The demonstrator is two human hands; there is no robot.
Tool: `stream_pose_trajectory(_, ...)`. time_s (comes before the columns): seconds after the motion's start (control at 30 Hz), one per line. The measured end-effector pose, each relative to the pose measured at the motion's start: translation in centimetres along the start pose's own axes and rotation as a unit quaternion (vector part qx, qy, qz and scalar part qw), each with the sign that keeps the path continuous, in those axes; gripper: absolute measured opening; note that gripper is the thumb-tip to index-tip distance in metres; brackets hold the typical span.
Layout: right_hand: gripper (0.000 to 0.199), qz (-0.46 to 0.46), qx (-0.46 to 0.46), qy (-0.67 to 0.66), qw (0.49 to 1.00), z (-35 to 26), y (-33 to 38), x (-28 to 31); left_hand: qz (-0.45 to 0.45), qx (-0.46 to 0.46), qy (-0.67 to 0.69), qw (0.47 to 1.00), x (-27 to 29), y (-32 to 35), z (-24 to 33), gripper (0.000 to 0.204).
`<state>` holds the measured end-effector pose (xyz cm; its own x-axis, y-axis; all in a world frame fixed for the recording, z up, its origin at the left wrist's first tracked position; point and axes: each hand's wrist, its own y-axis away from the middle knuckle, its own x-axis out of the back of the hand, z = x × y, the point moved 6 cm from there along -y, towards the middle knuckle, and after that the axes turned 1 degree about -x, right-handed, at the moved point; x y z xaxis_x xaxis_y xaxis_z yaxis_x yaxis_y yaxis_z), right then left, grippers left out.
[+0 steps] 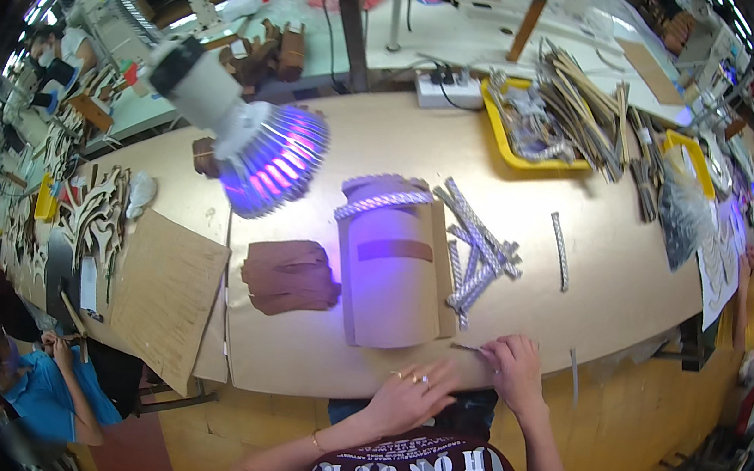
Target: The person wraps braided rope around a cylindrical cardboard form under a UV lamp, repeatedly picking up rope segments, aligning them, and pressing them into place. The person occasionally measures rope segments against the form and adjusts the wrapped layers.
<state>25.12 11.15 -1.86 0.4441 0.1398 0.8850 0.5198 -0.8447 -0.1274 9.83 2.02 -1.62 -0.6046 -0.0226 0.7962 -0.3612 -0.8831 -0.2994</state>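
At the near table edge my right hand (515, 368) is closed, its fingertips on the end of a thin grey strip (468, 348). My left hand (415, 393), with rings on it, is beside it to the left, its fingers smeared by motion. Just beyond my hands stands a curved cardboard form (388, 297). A brown strip (396, 251) lies across it, and a silvery braided-look strip (385, 204) runs over its far end. Left of the form is a stack of brown pieces (290, 277); right of it lies a loose pile of silvery patterned strips (478, 247).
A lamp (274, 159) glowing violet hangs over the table's left half. One strip (560, 252) lies apart at right. A yellow tray (507, 153), a bundle of strips (587, 101) and a power strip (449, 93) are at the back. A cardboard sheet (168, 286) lies left. Other people sit nearby.
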Motion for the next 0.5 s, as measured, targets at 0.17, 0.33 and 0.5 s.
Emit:
stream_pose_trajectory(0.17,0.01,-0.077,-0.221,-0.354,0.906,-0.4,-2.4,3.2,0.122,-0.096,0.05,0.987,6.2,2.0,0.3,0.028)
stream_pose_trajectory(0.33,0.018,-0.089,-0.131,-0.359,0.92,-6.7,-11.2,6.3,0.34,0.182,0.282,0.879,11.2,1.1,-6.3,0.018)
stream_pose_trajectory(0.5,0.018,-0.151,-0.08,-0.308,0.936,-11.5,-17.2,4.2,0.372,0.294,0.492,0.73,13.2,-0.4,-11.1,0.021)
